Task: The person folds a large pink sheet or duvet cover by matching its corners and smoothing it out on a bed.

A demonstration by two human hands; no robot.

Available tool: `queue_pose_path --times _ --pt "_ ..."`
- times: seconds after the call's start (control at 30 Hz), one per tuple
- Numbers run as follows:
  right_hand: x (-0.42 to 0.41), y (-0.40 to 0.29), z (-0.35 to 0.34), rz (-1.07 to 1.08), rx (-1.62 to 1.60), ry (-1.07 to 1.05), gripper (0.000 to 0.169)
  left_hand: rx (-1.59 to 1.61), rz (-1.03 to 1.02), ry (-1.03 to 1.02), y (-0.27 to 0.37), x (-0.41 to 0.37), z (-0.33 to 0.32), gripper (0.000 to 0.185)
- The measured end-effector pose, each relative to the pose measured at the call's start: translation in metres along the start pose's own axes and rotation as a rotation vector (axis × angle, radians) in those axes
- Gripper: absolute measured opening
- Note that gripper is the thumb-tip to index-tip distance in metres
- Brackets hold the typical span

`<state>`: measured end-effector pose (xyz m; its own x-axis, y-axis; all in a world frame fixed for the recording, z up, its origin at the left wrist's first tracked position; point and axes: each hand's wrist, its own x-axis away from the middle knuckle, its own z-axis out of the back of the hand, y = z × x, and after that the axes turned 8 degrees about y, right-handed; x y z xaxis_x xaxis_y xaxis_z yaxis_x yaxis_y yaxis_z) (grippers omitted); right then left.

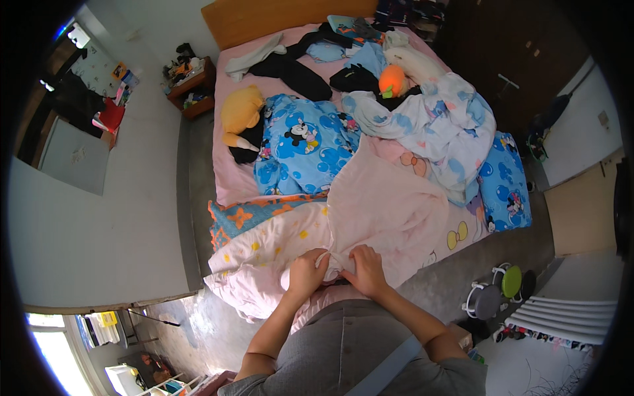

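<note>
Both hands are close together in front of my body, at the near end of the bed. My left hand [308, 271] is closed on a gathered edge of a pale pink quilt [386, 203]. My right hand [365, 270] pinches the bunched cloth just to the right of it, its fingertips partly sunk in the folds. The quilt spreads away over the bed, with a yellow-patterned part [277, 237] fanned out to the left. Beyond it lie a blue cartoon-print pillow [307, 143] and a rumpled white and blue blanket [431, 123].
A teal and orange cloth [242, 218] pokes out at the left. Plush toys, including a yellow one [241, 109], and dark clothes [292, 74] lie farther up the bed. Another blue pillow [505, 183] sits at the right edge. Stools [485, 301] and a white radiator [564, 317] stand at lower right.
</note>
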<state>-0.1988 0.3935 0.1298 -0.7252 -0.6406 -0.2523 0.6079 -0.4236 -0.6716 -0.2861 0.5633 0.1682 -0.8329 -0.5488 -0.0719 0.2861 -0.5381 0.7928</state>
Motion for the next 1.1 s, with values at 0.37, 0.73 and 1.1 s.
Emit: queue_pose_path --times 0.37,0.73,1.1 --pt "0.014 0.006 -0.008 -0.153 0.030 0.209 0.032 0.020 -0.077 -0.046 -0.005 -0.003 0.004 0.020" --pt "-0.024 0.017 0.033 -0.241 -0.064 0.171 0.013 0.013 -0.099 0.018 -0.004 0.004 -0.004 0.022" --pt "-0.132 0.002 0.068 -0.057 -0.311 -0.295 0.013 0.023 -0.032 0.201 0.000 0.008 0.004 0.023"
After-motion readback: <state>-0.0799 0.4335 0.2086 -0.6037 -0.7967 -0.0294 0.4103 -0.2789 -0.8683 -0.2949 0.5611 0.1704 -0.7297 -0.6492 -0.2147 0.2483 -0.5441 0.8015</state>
